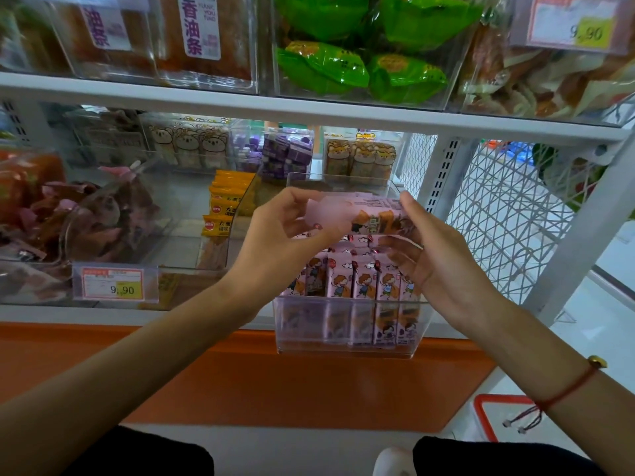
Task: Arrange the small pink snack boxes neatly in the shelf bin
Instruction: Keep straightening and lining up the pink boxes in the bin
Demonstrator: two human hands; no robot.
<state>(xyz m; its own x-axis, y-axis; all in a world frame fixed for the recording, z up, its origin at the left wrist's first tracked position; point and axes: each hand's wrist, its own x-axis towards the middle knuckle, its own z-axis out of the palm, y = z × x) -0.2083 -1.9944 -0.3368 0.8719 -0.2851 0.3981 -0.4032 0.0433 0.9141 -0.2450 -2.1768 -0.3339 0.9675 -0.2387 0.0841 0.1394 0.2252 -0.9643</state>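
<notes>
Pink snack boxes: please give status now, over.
Left hand and right hand both grip a bunch of pink boxes above the clear bin. Front row of boxes stands upright. Nothing blocks the bin.

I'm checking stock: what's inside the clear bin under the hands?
The clear bin holds a front row of upright pink snack boxes. The left hand and right hand grip more boxes above, hiding the rows behind.

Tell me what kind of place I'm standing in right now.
Most likely a snack aisle in a shop: clear shelf bins of packaged snacks, a price tag reading 9.90, and white metal shelving. Both hands hold pink snack boxes.
</notes>
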